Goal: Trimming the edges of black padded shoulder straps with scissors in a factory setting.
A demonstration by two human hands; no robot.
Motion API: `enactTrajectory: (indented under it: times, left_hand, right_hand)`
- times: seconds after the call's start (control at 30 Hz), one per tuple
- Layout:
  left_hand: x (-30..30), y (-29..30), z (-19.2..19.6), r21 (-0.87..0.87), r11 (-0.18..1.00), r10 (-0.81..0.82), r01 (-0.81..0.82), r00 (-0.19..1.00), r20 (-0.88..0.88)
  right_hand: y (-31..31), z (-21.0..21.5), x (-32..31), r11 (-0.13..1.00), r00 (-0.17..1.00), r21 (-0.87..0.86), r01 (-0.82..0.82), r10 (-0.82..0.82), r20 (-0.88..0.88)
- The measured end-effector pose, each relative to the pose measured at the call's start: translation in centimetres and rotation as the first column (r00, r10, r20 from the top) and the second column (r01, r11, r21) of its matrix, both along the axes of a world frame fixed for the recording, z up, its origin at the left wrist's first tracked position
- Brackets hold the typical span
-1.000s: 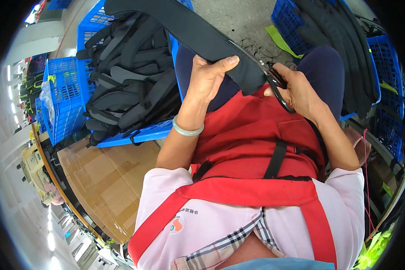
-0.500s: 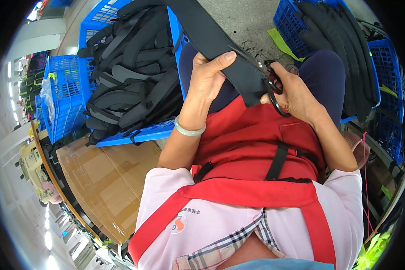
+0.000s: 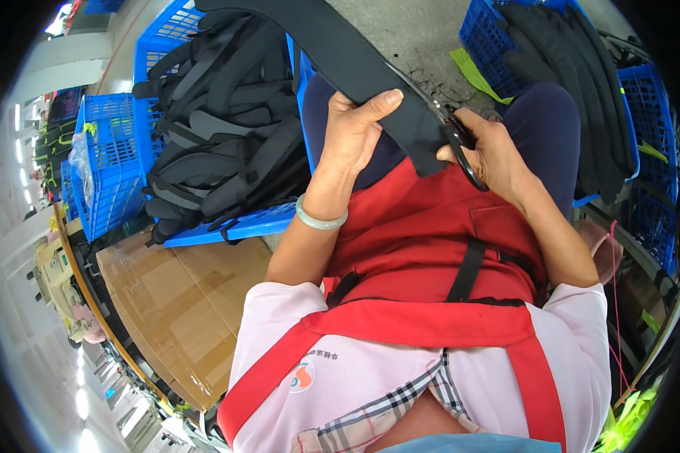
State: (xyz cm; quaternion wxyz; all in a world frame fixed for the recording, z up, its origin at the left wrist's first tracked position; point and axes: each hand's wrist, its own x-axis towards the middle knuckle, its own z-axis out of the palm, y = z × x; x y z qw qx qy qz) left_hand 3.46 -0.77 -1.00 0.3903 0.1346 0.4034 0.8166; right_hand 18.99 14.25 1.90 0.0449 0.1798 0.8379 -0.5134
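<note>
Over my lap, my left hand [image 3: 353, 132] grips a wide black padded strap [image 3: 340, 53], thumb on top and the fingers hidden beneath it. The strap runs up and left over the edge of a blue crate, its near end by the red apron [image 3: 438, 241]. My right hand [image 3: 500, 155] is closed round the black handles of a pair of scissors [image 3: 461, 136]. Their blades lie along the strap's right edge, pointing up and left. The blades look nearly closed; whether anything is between them I cannot tell.
At left, a blue crate [image 3: 230, 235] is heaped with black padded straps [image 3: 227, 124]. More dark straps [image 3: 582, 98] hang over another blue crate [image 3: 480, 34] at right. A cardboard sheet [image 3: 181, 302] lies at lower left. Dark scraps [image 3: 423, 75] litter the floor.
The scissors' handles have come closer together and the blades look more closed. The strap's upper part has shifted slightly, while my left hand keeps its grip.
</note>
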Motion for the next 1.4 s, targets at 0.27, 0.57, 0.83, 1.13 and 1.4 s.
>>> enactTrajectory:
  times: [0.27,0.57,0.83,1.13,1.4]
  left_hand:
    - [-1.0,-0.6,0.7,0.012,1.0,0.007,-0.01,0.979,0.202]
    - [-0.2,-0.1,0.4,0.057,0.998,-0.005,-0.005,0.987,0.159]
    - [-0.3,-0.4,0.0,0.062,0.998,-0.021,0.013,0.992,0.128]
    - [-2.7,-0.3,0.7,0.092,0.995,-0.065,0.043,0.967,0.245]
    - [-1.7,-0.6,-0.3,0.092,0.995,-0.046,0.033,0.988,0.147]
  right_hand:
    - [1.0,1.0,0.0,0.99,0.991,0.051,-0.13,0.128,0.045]
    - [0.1,-1.3,-0.5,0.991,0.984,0.084,-0.101,0.112,-0.142]
    - [0.0,-1.3,-0.9,0.987,0.985,0.095,-0.126,0.136,-0.108]
    - [-0.1,-0.2,-0.5,0.991,0.996,0.125,-0.048,0.057,-0.069]
    - [-0.7,0.0,-1.9,0.986,0.991,0.152,-0.07,0.085,-0.098]
